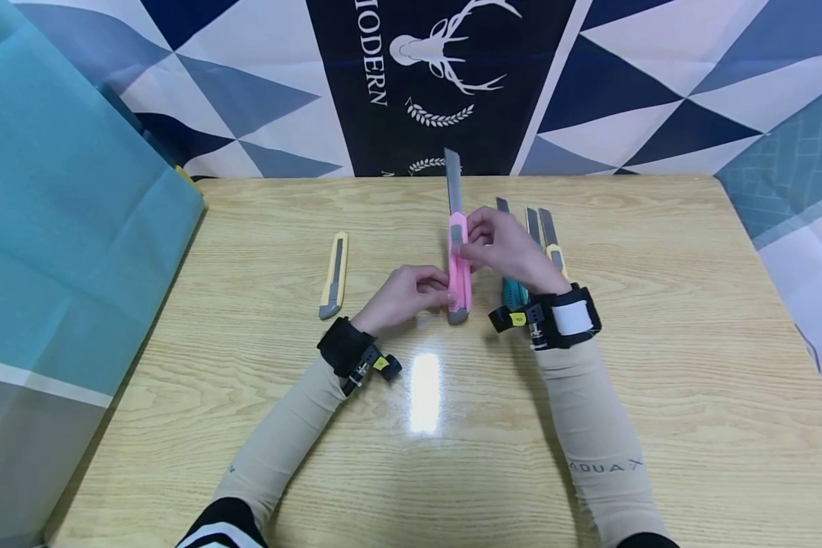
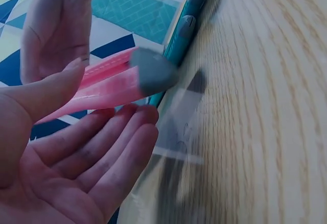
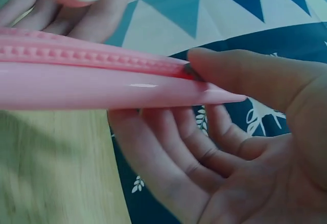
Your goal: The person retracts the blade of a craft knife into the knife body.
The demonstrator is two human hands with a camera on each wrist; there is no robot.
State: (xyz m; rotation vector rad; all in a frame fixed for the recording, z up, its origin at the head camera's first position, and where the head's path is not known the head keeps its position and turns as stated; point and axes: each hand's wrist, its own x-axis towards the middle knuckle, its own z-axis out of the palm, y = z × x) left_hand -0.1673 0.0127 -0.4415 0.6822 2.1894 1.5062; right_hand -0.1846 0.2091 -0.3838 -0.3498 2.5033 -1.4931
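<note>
A pink box cutter (image 1: 460, 280) is held up over the table, its long grey blade (image 1: 454, 179) extended toward the wall. My left hand (image 1: 406, 295) pinches the handle near its grey end cap (image 2: 153, 73), thumb on one side and fingers below. Higher up, my right hand (image 1: 507, 245) grips the same handle. Its thumb (image 3: 230, 71) lies at the dark slider, and its fingers support the underside in the right wrist view. A yellow box cutter (image 1: 334, 278) with no blade showing lies left of my left hand.
Behind my right hand lie a teal box cutter (image 1: 512, 293) and a yellow box cutter (image 1: 555, 257), with another extended blade (image 1: 533, 223) between them; my hand partly hides them. The wooden table (image 1: 246, 426) ends at a patterned cloth (image 1: 274, 91) at the back.
</note>
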